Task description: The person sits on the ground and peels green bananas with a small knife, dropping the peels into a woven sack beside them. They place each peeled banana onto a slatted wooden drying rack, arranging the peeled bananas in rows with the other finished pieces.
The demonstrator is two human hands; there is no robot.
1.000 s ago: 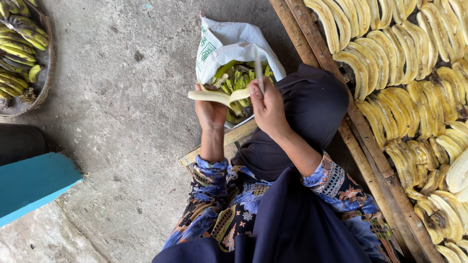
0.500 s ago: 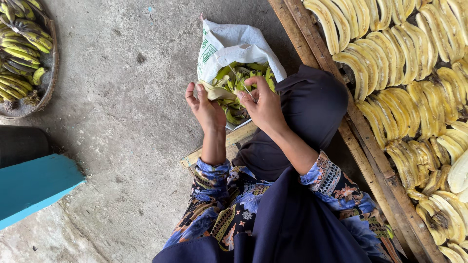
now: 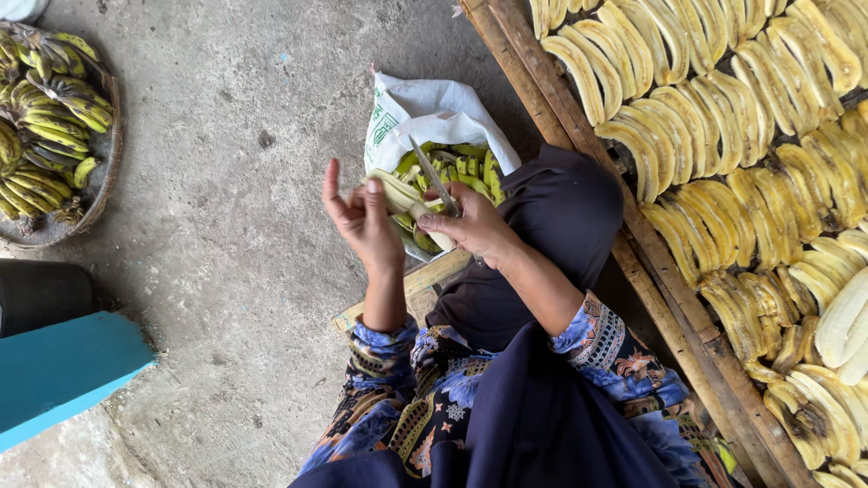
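My right hand [image 3: 477, 228] grips a thin knife [image 3: 434, 176] with the blade pointing up and away. Its thumb also presses on a pale peeled banana [image 3: 398, 194]. That banana lies slanted between my two hands, above a white sack [image 3: 425, 113] holding green peels [image 3: 457, 163]. My left hand [image 3: 363, 221] is raised beside the banana's far end with its fingers spread. I cannot tell whether it touches the banana.
A wooden rack [image 3: 579, 149] on the right carries rows of peeled yellow bananas [image 3: 723, 117]. A round basket [image 3: 107, 172] of unpeeled bananas [image 3: 45, 145] sits at the far left on the concrete floor. A teal block [image 3: 63, 370] and a dark cylinder [image 3: 41, 294] lie at the lower left.
My left hand has let go of the peeled banana and opened. The banana now rests against my right hand, and the knife has tilted upright.
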